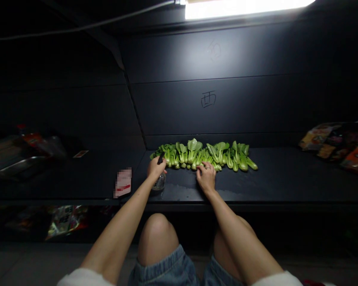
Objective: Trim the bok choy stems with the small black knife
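A row of green bok choy (193, 151) lies along the back of the dark shelf, leaves toward the rear panel and pale stems toward me. My left hand (156, 168) is closed around a clear spray bottle (159, 183) with a black nozzle, held at the row's left end. My right hand (206, 174), wearing a ring, reaches to the front of the row near its middle. Its fingers curl onto the stems of a bok choy there, and the hand partly hides them.
Wet patches mark the shelf (179, 192) in front of the greens. A pink-and-white card (123, 182) stands at the left front edge. Colourful packets (322, 139) lie at the far right. More packages (64, 220) sit on a lower shelf, and a lamp (244, 8) glows overhead.
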Available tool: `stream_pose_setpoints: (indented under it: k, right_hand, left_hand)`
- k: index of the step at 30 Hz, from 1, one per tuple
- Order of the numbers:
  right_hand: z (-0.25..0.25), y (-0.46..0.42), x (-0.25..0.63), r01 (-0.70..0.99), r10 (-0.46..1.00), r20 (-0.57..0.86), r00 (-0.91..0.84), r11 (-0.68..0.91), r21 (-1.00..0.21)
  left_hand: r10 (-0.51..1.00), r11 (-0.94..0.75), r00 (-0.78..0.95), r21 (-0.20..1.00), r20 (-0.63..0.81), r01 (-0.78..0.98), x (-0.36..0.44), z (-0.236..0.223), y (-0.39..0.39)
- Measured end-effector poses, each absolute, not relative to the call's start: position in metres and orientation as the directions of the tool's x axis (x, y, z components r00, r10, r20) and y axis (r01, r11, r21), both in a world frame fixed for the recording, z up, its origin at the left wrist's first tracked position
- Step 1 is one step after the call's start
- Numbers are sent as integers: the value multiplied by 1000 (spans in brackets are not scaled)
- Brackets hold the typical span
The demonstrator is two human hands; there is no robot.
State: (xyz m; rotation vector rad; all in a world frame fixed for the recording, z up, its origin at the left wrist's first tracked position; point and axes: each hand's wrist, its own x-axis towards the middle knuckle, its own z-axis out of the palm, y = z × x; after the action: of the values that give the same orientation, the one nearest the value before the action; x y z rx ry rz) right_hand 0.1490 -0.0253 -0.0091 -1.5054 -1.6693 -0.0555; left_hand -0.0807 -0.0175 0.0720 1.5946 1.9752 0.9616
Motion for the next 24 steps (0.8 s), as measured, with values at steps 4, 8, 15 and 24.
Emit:
stream_pose_setpoints:
  k: [4,8,15,24]
  right_hand:
    - [-9,-25,149,826,796,598,96,271,-494]
    - [-10,-25,149,826,799,595,87,276,-492]
    - [-11,-24,147,829,800,594,85,273,-488]
    - [-11,-24,148,820,802,593,72,291,-493]
  left_hand:
    - [955,93,-274,758,117,646,-85,70,-15]
    - [939,116,-322,774,119,623,-91,65,-9]
    - [929,170,-361,776,80,607,-102,58,-8]
    - [917,173,-388,782,94,598,-104,59,-10]
